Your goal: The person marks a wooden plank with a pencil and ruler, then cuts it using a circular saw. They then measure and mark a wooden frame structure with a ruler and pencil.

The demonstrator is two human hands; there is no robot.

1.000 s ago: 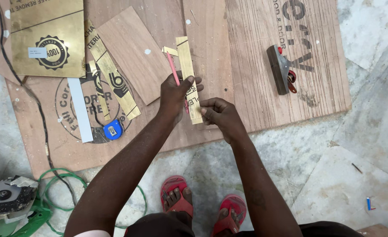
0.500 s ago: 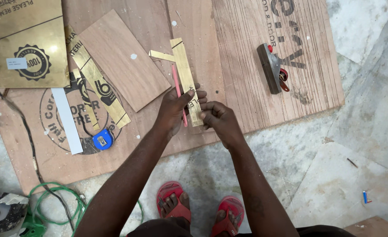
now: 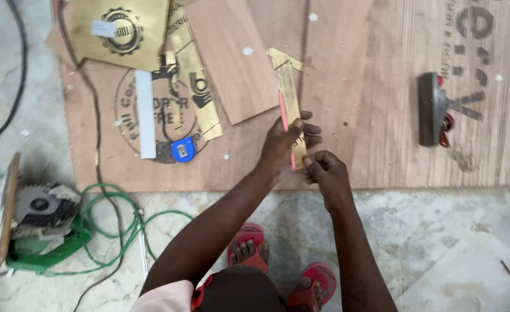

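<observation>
Strip of gold laminate (image 3: 290, 98) runs lengthwise straight away from me across the plywood sheet (image 3: 382, 115). Both hands meet at its near end: left hand (image 3: 284, 144) clamped on the strip and a pink pencil (image 3: 285, 130), right hand (image 3: 324, 173) pinching the corner.

Hand plane (image 3: 434, 110) at three o'clock on plywood sheet (image 3: 382, 150). Tape measure (image 3: 182, 149) at nine. Circular saw (image 3: 41, 216) at eight, off the sheet.

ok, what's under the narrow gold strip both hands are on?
The gold strip lies on the big plywood sheet, a red pencil along its left edge. The left hand and right hand cover its near end.
</observation>
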